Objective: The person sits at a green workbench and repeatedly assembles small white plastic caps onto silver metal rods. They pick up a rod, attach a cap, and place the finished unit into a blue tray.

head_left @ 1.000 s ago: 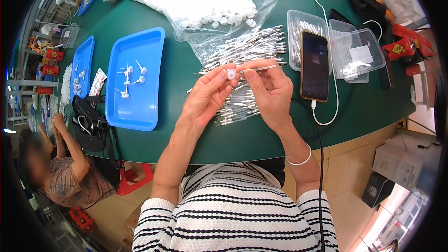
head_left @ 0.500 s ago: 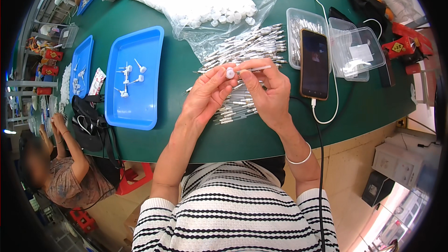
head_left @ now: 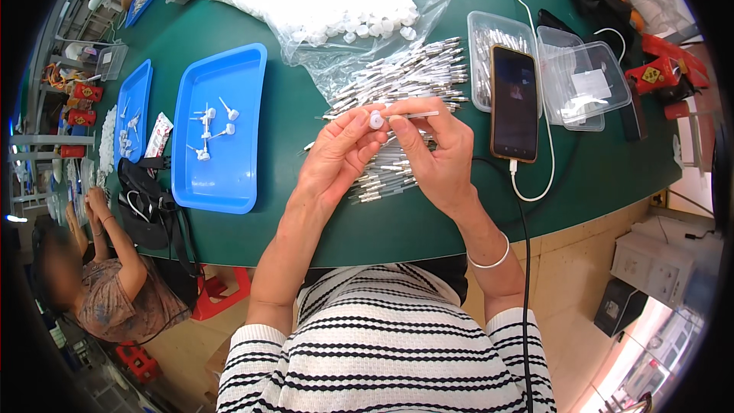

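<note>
Between the fingertips of my left hand (head_left: 336,154) is a small white plastic cap (head_left: 376,120). My right hand (head_left: 440,154) pinches a thin rod (head_left: 420,115), white and slender, pointing right; its left end meets the cap, though my fingers hide the joint. Both hands are closed and nearly touching above the table. Beneath and beyond them lies a heap of similar thin rods (head_left: 417,73) with metallic tips. A big clear bag (head_left: 367,27) of white caps lies open behind the heap. Several joined cap-and-rod pieces (head_left: 206,134) rest in the blue tray (head_left: 222,191) to my left.
To the right, a phone (head_left: 514,118) on a white cable leans by a clear box of rods (head_left: 497,30). Clear lids (head_left: 585,88) lie beyond it. A smaller blue tray (head_left: 138,145), a black bag (head_left: 145,214) and a seated person (head_left: 115,283) are at left.
My right hand has shifted very slightly left toward the cap, with the rod in its fingers. The left hand has stayed nearly still, holding the cap.
</note>
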